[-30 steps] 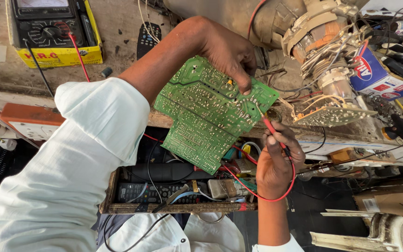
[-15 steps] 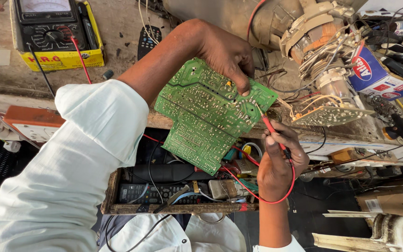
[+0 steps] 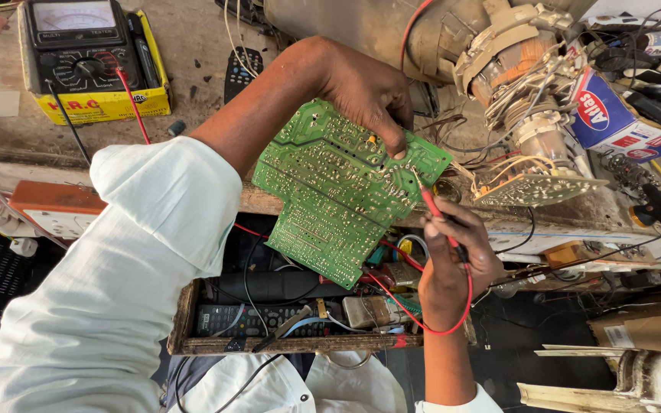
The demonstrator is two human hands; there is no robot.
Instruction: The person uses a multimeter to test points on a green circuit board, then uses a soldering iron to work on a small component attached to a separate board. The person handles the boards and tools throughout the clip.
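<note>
Our left hand (image 3: 365, 92) curls in a grip, arm outstretched (sleeve white); our right hand (image 3: 453, 256) pinches, wrist bent upward

Hands (image 3: 365, 92) hold board (image 3: 342, 187), probe (image 3: 436, 210).

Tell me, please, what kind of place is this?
Probably an electronics repair bench: an analog multimeter on the worktop, a green circuit board held up for testing with a red probe, and a drawer of remote controls.

red probe tip (image 3: 420, 186) nudged along green circuit board (image 3: 338, 191)
</note>
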